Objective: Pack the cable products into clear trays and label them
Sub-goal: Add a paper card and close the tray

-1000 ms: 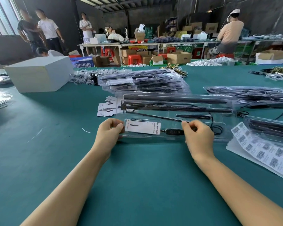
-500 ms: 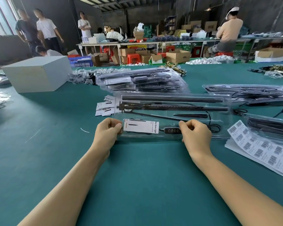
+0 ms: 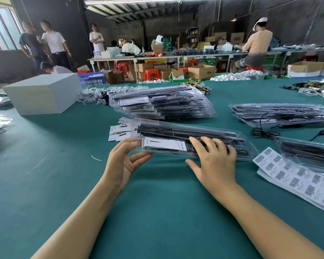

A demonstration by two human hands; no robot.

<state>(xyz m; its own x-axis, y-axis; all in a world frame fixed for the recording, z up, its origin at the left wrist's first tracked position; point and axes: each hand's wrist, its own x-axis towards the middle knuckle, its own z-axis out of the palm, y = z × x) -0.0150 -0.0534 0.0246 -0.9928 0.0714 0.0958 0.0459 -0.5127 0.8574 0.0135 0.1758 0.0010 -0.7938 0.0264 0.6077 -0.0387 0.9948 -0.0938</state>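
1. The green table (image 3: 157,212) carries everything, laid out within reach around the tray in hand, which serves here as the landmark.
2. Beyond that tray lies a stack of packed trays (image 3: 163,103), probably the finished pile, kept out of the working space but close enough to add to.
3. Further beyond it and to the left sits a white box (image 3: 43,94), well apart from the work.
4. To the tray's right, partly under another filled tray, barcode label sheets (image 3: 299,178) fan out, likely kept on that side so a sticker can be peeled without stretching.
5. The clear tray (image 3: 195,139) itself sits in front of the person, its near edge seemingly raised off the cloth. Black bars and coiled cable show through the plastic, with a white insert card (image 3: 165,143) near its left end.
6. Just left of the tray, touching its far-left corner, is a scatter of spare cards (image 3: 120,130), presumably stock for coming trays.
7. The right hand (image 3: 213,161) lies on the tray's near half, fingers spread and straight, thumb out over the cloth, pressing rather than gripping; I judge it is holding the lid down.
8. The left hand (image 3: 123,159) is wide open at the tray's left end, fingertips at its corner, thumb beneath, supporting without closing.
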